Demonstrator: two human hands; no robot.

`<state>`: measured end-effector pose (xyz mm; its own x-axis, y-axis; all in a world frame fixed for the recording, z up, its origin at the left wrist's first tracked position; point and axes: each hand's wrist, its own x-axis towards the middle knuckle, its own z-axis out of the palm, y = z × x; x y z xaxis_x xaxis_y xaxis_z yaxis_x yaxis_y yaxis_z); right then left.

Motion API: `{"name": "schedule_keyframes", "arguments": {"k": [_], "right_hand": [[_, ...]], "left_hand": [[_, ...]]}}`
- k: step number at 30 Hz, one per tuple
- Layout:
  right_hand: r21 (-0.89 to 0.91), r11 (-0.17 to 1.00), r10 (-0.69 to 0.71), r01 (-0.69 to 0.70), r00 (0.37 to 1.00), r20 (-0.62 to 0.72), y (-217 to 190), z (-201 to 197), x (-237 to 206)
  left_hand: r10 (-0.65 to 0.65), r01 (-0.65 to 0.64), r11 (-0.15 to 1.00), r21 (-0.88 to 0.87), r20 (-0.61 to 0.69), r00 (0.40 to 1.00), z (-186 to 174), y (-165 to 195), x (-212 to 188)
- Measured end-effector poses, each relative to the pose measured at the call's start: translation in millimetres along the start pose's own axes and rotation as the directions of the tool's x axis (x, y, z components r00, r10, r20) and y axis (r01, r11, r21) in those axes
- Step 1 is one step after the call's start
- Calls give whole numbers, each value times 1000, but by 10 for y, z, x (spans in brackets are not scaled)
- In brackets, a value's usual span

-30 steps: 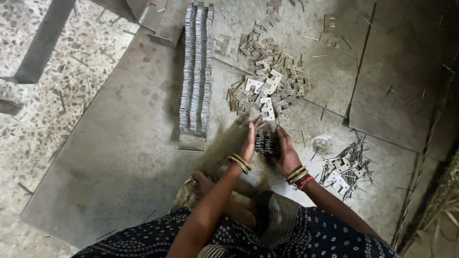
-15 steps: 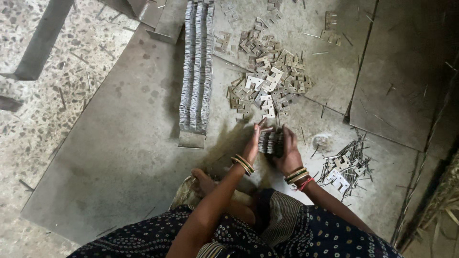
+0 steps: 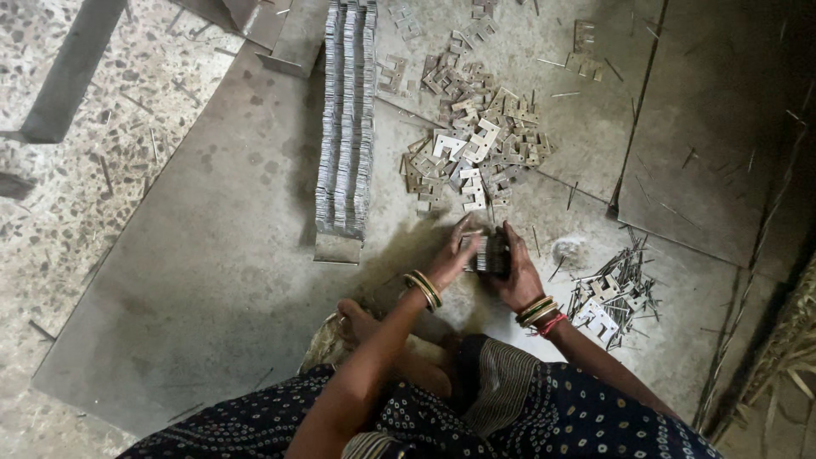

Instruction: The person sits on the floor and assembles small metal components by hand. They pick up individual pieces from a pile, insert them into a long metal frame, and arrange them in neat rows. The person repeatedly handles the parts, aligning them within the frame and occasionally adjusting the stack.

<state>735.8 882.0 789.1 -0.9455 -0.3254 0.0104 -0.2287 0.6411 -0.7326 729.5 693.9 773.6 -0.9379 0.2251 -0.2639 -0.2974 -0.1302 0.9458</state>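
My left hand (image 3: 449, 257) and my right hand (image 3: 515, 274) press from both sides on a small stack of flat metal plates (image 3: 488, 252), held just above the metal sheet on the floor. Both wrists wear bangles. Just beyond the hands lies a loose heap of notched metal pieces (image 3: 473, 146). To the left of that heap runs a long row of stacked plates (image 3: 346, 119), standing on edge.
A pile of thin metal pins and a few plates (image 3: 614, 293) lies to the right of my right hand. A large grey metal sheet (image 3: 204, 255) covers the floor. My bare foot (image 3: 355, 320) rests near my left wrist. A metal bar (image 3: 72, 68) lies at upper left.
Both hands have kept hold of the stack and shifted it slightly; the fingers adjust around it. Nothing else has moved.
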Motion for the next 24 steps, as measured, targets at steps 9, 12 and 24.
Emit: {"name": "schedule_keyframes", "arguments": {"k": [9,12,24], "right_hand": [[-87,992,-87,93,994,70,70,-123,-11],[-74,987,-140,143,989,38,67,-124,-21],[-31,999,-38,42,995,94,66,-207,13]], "left_hand": [[284,-315,858,406,136,949,-129,-322,-278],[281,-298,811,504,112,953,-174,-383,-290],[327,-331,660,675,139,935,-283,-353,-273]]}}
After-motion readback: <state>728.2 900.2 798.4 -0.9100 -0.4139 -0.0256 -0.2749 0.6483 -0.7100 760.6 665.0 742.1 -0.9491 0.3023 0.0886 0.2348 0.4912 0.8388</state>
